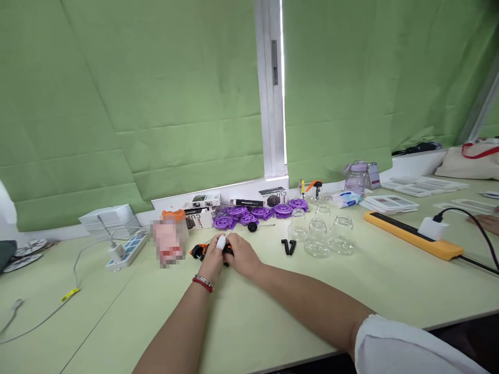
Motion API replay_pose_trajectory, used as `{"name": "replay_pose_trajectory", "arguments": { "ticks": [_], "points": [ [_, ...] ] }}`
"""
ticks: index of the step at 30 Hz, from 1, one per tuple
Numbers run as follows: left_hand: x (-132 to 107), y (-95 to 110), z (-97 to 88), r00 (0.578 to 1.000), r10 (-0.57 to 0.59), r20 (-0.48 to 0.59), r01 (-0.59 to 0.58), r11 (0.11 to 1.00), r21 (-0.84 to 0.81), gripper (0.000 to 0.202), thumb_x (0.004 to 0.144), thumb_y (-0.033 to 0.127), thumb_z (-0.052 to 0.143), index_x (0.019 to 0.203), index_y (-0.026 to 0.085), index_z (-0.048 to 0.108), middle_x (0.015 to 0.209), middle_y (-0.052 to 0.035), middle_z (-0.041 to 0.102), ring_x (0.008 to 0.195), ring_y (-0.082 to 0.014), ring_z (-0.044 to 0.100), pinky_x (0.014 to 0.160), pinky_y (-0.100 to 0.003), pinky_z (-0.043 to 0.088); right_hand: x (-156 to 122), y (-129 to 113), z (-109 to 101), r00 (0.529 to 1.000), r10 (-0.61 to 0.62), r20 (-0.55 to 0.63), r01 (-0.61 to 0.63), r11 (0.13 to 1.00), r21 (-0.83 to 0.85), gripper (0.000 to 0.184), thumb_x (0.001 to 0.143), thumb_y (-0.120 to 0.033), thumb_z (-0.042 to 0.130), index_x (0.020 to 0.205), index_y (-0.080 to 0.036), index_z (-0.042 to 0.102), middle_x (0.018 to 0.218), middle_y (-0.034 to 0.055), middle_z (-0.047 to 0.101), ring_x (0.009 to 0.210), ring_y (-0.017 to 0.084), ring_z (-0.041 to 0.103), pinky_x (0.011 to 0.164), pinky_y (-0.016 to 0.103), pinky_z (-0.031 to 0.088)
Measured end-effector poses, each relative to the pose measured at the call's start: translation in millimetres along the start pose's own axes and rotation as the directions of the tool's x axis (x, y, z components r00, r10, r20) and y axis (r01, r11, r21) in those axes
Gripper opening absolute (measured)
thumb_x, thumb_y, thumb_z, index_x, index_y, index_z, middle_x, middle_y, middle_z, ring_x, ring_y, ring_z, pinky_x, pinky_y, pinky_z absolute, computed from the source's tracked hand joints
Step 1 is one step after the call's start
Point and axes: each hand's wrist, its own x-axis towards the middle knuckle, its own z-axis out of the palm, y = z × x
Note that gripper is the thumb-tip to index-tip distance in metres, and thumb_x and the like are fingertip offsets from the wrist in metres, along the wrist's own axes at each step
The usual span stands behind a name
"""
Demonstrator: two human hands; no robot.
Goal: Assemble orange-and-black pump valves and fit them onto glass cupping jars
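Observation:
Both of my hands meet over the middle of the table and are closed together around a black and orange spray head [199, 251], which shows to the left of my fingers. Most of it is hidden by the hands. My left hand [211, 262] has a white cover [221, 242] on one finger. From the other side, my right hand [244, 255] presses in against the same piece. To the right lie two black angled pieces [289, 246], and beyond them stand several clear bottles [316, 239]. A screwdriver with a round black handle [252, 227] lies just behind my hands.
Behind my hands lie several purple wheel-shaped parts [260, 213] and printed boxes [273, 197]. A white power strip [127, 252] and a pixelated pink packet [168, 239] are at left. An orange power strip [413, 236] lies at right. Another person's hand [485, 224] shows at the right edge.

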Motion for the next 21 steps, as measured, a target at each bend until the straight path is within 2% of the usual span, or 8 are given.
{"name": "replay_pose_trajectory", "arguments": {
  "ticks": [3, 5, 8, 10, 15, 18, 21],
  "points": [
    [8, -1, -7.6, 0.993, -0.037, -0.111, 0.030, 0.998, -0.062, 0.040, 0.075, 0.044, 0.058, 0.103, 0.017, 0.051, 0.077, -0.0016, 0.061, 0.059, -0.0122, 0.057, 0.051, -0.024, 0.045, 0, 5, 4, 0.993, 0.113, -0.015, -0.111, 0.989, 0.103, 0.039, 0.077, -0.022, 0.059, 0.113, -0.020, 0.046, 0.111, 0.0070, 0.056, 0.093, 0.019, 0.056, 0.079, 0.030, 0.043],
    [13, -2, -12.3, 0.975, -0.056, -0.215, 0.039, 0.996, -0.081, 0.037, 0.073, 0.041, 0.059, 0.100, 0.017, 0.049, 0.073, 0.0002, 0.059, 0.055, -0.0102, 0.054, 0.049, -0.022, 0.042, 2, 9, 4, 0.975, 0.223, -0.016, -0.222, 0.974, 0.055, 0.032, 0.080, -0.028, 0.059, 0.110, -0.018, 0.052, 0.111, 0.0087, 0.058, 0.093, 0.019, 0.057, 0.078, 0.030, 0.043],
    [16, -1, -16.5, 0.945, -0.071, -0.319, 0.043, 0.995, -0.092, 0.035, 0.073, 0.041, 0.057, 0.096, 0.018, 0.048, 0.071, 0.0017, 0.057, 0.053, -0.0086, 0.052, 0.049, -0.021, 0.040, 4, 11, 5, 0.900, 0.420, 0.121, -0.410, 0.907, -0.099, 0.019, 0.081, -0.036, 0.058, 0.087, -0.019, 0.063, 0.092, 0.0076, 0.065, 0.084, 0.021, 0.061, 0.069, 0.030, 0.042],
    [17, -2, -17.6, 0.933, -0.079, -0.351, 0.050, 0.994, -0.093, 0.036, 0.072, 0.042, 0.057, 0.096, 0.018, 0.047, 0.070, 0.0024, 0.055, 0.053, -0.0083, 0.051, 0.049, -0.021, 0.040, 4, 10, 6, 0.844, 0.496, 0.202, -0.467, 0.866, -0.179, 0.019, 0.079, -0.038, 0.059, 0.077, -0.020, 0.064, 0.081, 0.0064, 0.067, 0.076, 0.020, 0.062, 0.062, 0.028, 0.040],
    [18, -6, -18.8, 0.919, -0.107, -0.380, 0.091, 0.994, -0.060, 0.042, 0.066, 0.038, 0.065, 0.099, 0.017, 0.048, 0.068, 0.0037, 0.053, 0.052, -0.0082, 0.050, 0.049, -0.021, 0.038, 4, 10, 9, 0.802, 0.563, 0.200, -0.518, 0.822, -0.236, 0.020, 0.076, -0.040, 0.060, 0.076, -0.021, 0.064, 0.075, 0.0061, 0.067, 0.065, 0.018, 0.061, 0.051, 0.025, 0.034],
    [20, -9, -19.3, 0.911, -0.117, -0.395, 0.112, 0.993, -0.035, 0.046, 0.062, 0.028, 0.070, 0.101, 0.017, 0.049, 0.075, 0.0022, 0.054, 0.053, -0.0073, 0.050, 0.050, -0.021, 0.038, 4, 12, 8, 0.783, 0.590, 0.196, -0.556, 0.806, -0.205, 0.022, 0.077, -0.041, 0.059, 0.075, -0.020, 0.063, 0.072, 0.0068, 0.066, 0.062, 0.018, 0.059, 0.049, 0.025, 0.031],
    [19, -9, -18.9, 0.916, -0.120, -0.384, 0.119, 0.993, -0.025, 0.042, 0.063, 0.027, 0.069, 0.098, 0.016, 0.050, 0.076, 0.0010, 0.054, 0.055, -0.0080, 0.051, 0.050, -0.021, 0.038, 4, 16, 7, 0.762, 0.618, 0.193, -0.600, 0.786, -0.150, 0.021, 0.075, -0.039, 0.062, 0.072, -0.018, 0.061, 0.069, 0.0060, 0.063, 0.061, 0.017, 0.057, 0.049, 0.024, 0.030]
  ]
}}
